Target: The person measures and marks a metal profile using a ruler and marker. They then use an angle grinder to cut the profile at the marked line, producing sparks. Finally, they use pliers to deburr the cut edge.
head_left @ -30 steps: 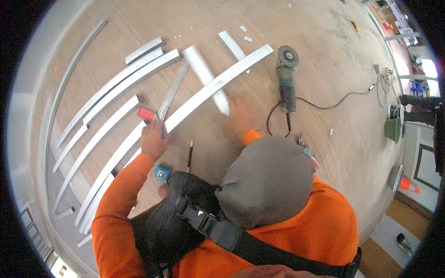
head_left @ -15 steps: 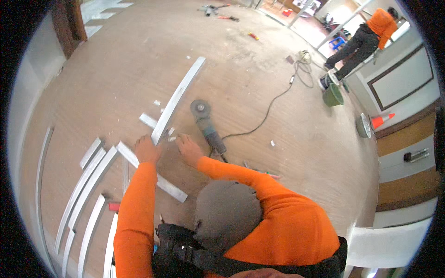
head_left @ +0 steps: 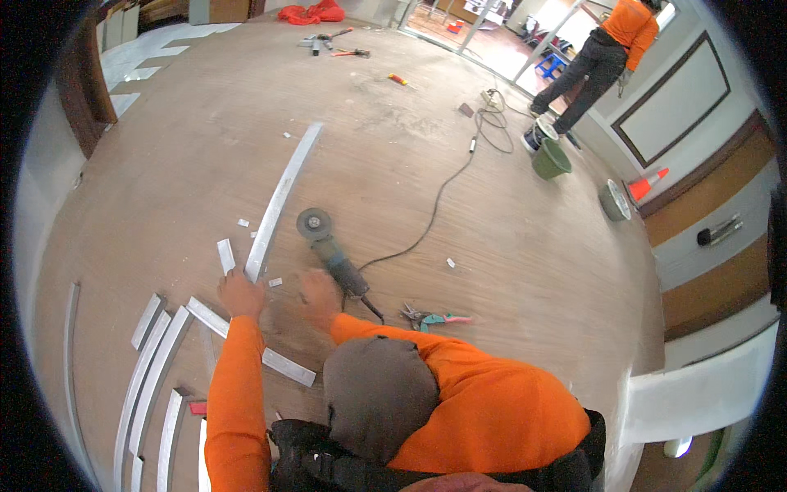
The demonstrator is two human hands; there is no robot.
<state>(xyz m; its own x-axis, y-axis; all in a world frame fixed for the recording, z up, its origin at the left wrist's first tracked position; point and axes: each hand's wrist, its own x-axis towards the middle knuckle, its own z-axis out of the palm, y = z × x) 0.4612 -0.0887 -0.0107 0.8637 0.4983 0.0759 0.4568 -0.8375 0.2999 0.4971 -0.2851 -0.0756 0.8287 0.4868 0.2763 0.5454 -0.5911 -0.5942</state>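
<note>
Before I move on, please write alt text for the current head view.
The left hand is at the near end of a long metal strip on the floor, the blurred right hand beside a grinder. More metal strips lie at lower left; far off, a co-worker in orange stands near a green bucket.

Your right hand (head_left: 318,293): blurred, finger positions unclear. Long metal strip (head_left: 284,197): near end partly behind your left hand (head_left: 241,295). Crosswise metal strip (head_left: 288,367): middle covered by your left sleeve (head_left: 235,398). Co-worker (head_left: 625,37): head cut off by the top edge.
</note>
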